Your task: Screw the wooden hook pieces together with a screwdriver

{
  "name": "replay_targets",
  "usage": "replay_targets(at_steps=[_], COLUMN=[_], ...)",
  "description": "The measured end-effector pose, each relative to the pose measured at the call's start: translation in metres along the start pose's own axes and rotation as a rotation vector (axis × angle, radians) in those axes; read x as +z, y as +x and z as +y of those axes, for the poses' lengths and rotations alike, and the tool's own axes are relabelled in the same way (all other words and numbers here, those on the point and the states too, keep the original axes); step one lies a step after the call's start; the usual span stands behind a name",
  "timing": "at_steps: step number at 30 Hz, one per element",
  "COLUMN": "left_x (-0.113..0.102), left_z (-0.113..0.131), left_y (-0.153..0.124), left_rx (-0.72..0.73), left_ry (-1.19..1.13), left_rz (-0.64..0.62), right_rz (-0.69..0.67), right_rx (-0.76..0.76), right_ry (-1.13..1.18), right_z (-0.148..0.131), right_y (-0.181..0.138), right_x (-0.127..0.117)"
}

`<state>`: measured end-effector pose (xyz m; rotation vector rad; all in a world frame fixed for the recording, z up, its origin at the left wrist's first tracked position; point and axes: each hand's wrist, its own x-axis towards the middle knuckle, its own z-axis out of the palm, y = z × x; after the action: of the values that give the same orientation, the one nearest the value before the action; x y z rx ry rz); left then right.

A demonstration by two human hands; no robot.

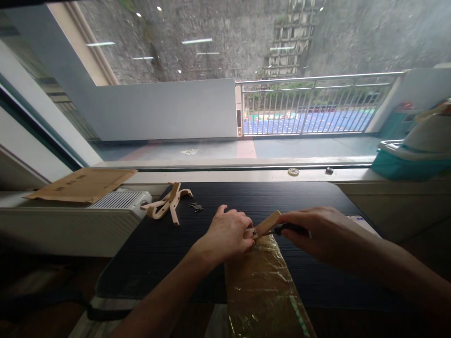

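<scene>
My left hand (229, 232) is closed on one end of a pale wooden hook (268, 224), at the top end of a long brown package (262, 286) wrapped in clear tape. A small dark screw head shows on the wood beside my left fingertips. My right hand (313, 230) grips the dark handle of what looks like a screwdriver (291, 229). Its thin shaft points left toward that screw, and whether the tip touches is too small to tell. The right index fingertip lies at the hook's raised end.
More wooden hooks (171, 204) lie in a pile at the back left of the black table (158, 263), beside several screws (196, 206). A brown envelope (84, 184) rests on the white radiator (121, 199). A tape roll (293, 172) and a teal bin (405, 162) stand along the window.
</scene>
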<state>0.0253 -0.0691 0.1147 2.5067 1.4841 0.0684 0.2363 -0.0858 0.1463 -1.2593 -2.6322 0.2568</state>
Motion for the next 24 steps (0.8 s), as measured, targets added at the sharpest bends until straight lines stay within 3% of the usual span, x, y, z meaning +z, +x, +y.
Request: replay_targets(at_steps=[3, 9, 11, 14, 20, 24], left_x=[0.004, 0.008, 0.009, 0.011, 0.010, 0.008], left_z=[-0.002, -0.001, 0.000, 0.000, -0.004, -0.004], left_y=[0.000, -0.001, -0.001, 0.000, 0.002, 0.002], left_rx=[-0.010, -0.014, -0.014, -0.031, -0.030, -0.017], left_ry=[-0.030, 0.020, 0.025, -0.016, -0.104, -0.090], left_rz=[-0.017, 0.019, 0.041, 0.059, 0.046, 0.023], right_rz=[0.174, 0.371, 0.364, 0.197, 0.321, 0.281], right_rx=[0.107, 0.084, 0.120, 0.030, 0.007, -0.043], right_ry=[0.063, 0.138, 0.091, 0.026, -0.038, -0.090], right_z=[-0.004, -0.011, -0.011, -0.009, -0.006, -0.006], right_y=[-0.021, -0.035, -0.031, -0.024, -0.017, -0.016], right_x=[0.023, 0.043, 0.049, 0.067, 0.095, 0.095])
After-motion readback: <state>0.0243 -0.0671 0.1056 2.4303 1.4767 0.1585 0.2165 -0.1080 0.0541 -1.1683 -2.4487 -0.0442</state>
